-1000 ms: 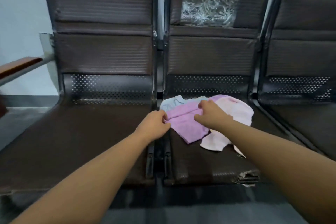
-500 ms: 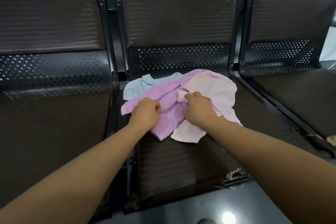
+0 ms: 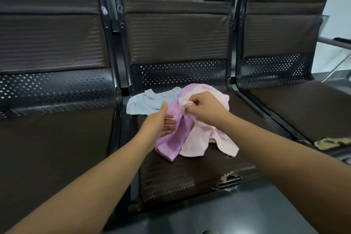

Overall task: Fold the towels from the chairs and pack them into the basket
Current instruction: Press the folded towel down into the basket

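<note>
Head view, sole view.

- Middle chair seat (image 3: 190,173): dark, perforated, torn at its front edge. It carries all three towels, heaped toward the backrest.
- Pale pink towel (image 3: 201,138): crumpled, topmost on the right of the heap. Its bulk trails from the pinched edge toward 5 o'clock and ends in a loose corner near the seat's middle.
- Right grip (image 3: 205,108): thumb and fingers pinch a bunched upper edge of the pale pink towel. It is the nearer hand to that towel.
- Purple towel (image 3: 174,138): long axis runs from 1 o'clock down to 7 o'clock. It touches the pink towel along its right side and is partly under it.
- Left grip (image 3: 159,123): released, fingers straight, palm turned toward the purple towel at its 3 o'clock. Whether it touches the cloth cannot be told.
- Light blue towel (image 3: 146,102): flat at 10 o'clock of the left grip, its right end tucked under the purple towel.
- Basket: not in view.

Judgement: the pink towel is being separated first. Lifting toward 12 o'clock should clear it, though it may drag the purple towel along.
</note>
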Tool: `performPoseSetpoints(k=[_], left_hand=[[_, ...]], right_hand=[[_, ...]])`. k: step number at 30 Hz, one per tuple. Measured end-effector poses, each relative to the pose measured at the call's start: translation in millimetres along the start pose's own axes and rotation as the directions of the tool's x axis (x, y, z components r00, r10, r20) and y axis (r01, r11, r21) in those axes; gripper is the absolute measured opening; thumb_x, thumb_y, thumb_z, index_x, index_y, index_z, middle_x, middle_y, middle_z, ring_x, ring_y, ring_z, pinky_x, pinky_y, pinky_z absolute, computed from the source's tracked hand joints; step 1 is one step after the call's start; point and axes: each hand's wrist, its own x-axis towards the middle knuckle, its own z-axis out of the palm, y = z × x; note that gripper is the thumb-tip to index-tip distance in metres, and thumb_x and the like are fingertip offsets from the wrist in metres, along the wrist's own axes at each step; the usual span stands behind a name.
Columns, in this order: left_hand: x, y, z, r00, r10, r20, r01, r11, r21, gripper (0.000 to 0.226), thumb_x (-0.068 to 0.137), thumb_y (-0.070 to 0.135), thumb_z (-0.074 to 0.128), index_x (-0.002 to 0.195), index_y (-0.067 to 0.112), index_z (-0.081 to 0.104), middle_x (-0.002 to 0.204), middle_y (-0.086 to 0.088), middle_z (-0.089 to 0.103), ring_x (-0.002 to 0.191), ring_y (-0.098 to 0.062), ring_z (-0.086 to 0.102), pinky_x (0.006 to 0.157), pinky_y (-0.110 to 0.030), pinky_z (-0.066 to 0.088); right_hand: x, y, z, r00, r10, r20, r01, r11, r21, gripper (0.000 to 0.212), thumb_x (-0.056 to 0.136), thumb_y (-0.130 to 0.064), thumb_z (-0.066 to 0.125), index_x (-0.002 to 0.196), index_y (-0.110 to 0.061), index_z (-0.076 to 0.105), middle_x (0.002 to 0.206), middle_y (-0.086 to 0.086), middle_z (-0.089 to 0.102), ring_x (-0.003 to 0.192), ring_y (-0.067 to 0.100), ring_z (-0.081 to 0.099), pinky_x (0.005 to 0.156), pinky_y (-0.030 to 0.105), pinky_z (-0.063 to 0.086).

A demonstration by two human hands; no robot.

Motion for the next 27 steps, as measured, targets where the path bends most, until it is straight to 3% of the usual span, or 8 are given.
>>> performPoseSetpoints(k=[3,5,7,10,13,15,19,27], left_hand=[[-4.3,12.9,10.1,0.966,-0.125,0.227,0.186,0.944,-0.274,0.046,0.096,0.045,0.06,0.105,0.0,0.071,0.093,-0.017,0.072,0.086,-0.031,0.069,0.08,-0.04,0.057],[-10.7,18.6,16.5,0.978,-0.106,0.179,0.142,0.969,-0.201,0.012,0.093,0.008,0.064,0.096,-0.001,0.07,0.095,-0.022,0.069,0.085,-0.033,0.069,0.079,-0.043,0.059],[-14.2,18.9,19.7,0.992,-0.076,0.1,0.087,0.99,-0.109,0.016,0.092,-0.009,0.055,0.099,-0.004,0.068,0.103,-0.026,0.066,0.093,-0.034,0.067,0.089,-0.048,0.057],[-30.6,21.0,19.7,0.985,-0.04,0.169,0.065,0.987,-0.145,0.023,0.096,-0.012,0.045,0.104,-0.006,0.065,0.099,-0.018,0.065,0.091,-0.027,0.064,0.08,-0.037,0.059],[-51.2,25.6,17.5,0.956,-0.036,0.293,0.092,0.979,-0.18,0.026,0.097,-0.01,0.045,0.111,-0.002,0.065,0.1,-0.012,0.065,0.1,-0.025,0.061,0.094,-0.036,0.052],[-64.7,28.3,20.1,0.939,-0.018,0.344,0.069,0.988,-0.136,0.024,0.097,-0.009,0.046,0.111,0.0,0.064,0.102,-0.012,0.066,0.101,-0.024,0.061,0.098,-0.036,0.049],[-88.9,34.8,24.8,0.919,0.028,0.393,0.015,0.994,-0.106,0.021,0.097,-0.007,0.048,0.11,0.001,0.062,0.097,-0.012,0.067,0.09,-0.021,0.064,0.084,-0.029,0.055],[-131.9,67.1,-22.4,0.95,0.2,0.241,-0.158,0.97,-0.184,0.021,0.092,0.02,0.061,0.104,0.005,0.069,0.079,-0.004,0.063,0.075,-0.016,0.057,0.077,-0.033,0.044]], right_hand=[[-25.9,-19.2,-5.2,0.939,-0.025,0.342,-0.003,0.997,0.08,0.016,0.087,-0.008,0.065,0.072,-0.015,0.063,0.068,0.009,0.065,0.054,0.009,0.058,0.057,0.025,0.049],[-42.0,-18.8,-8.6,0.846,0.007,0.534,-0.1,0.984,0.146,0.01,0.089,-0.006,0.067,0.093,-0.014,0.072,0.09,0.015,0.073,0.07,0.012,0.068,0.066,0.025,0.056],[-48.6,-12.4,-15.6,0.833,0.092,0.545,-0.268,0.93,0.252,0.016,0.09,-0.004,0.064,0.104,-0.006,0.071,0.097,0.015,0.072,0.082,0.019,0.07,0.074,0.032,0.059],[-45.0,11.3,-24.4,0.856,0.434,0.282,-0.517,0.741,0.428,0.024,0.092,-0.02,0.062,0.108,-0.002,0.063,0.093,0.014,0.07,0.081,0.028,0.071,0.077,0.044,0.06],[-43.3,16.1,-24.4,0.662,0.625,0.413,-0.734,0.427,0.529,0.042,0.092,-0.054,0.062,0.108,-0.017,0.051,0.105,0.015,0.059,0.1,0.038,0.064,0.081,0.048,0.055],[-45.5,6.1,-20.9,0.604,0.631,0.487,-0.761,0.273,0.589,0.038,0.09,-0.05,0.067,0.098,-0.016,0.053,0.102,0.014,0.058,0.101,0.033,0.059,0.093,0.047,0.053],[-50.1,-10.7,-11.1,0.614,0.589,0.526,-0.789,0.434,0.435,0.037,0.053,-0.025,0.077,0.086,-0.015,0.064,0.083,0.004,0.065,0.083,0.021,0.063,0.089,0.031,0.05],[-48.3,-68.0,-32.6,0.91,0.393,0.128,-0.359,0.597,0.718,0.015,0.082,-0.015,0.076,0.094,-0.005,0.071,0.099,0.015,0.075,0.093,0.028,0.072,0.084,0.047,0.06]])
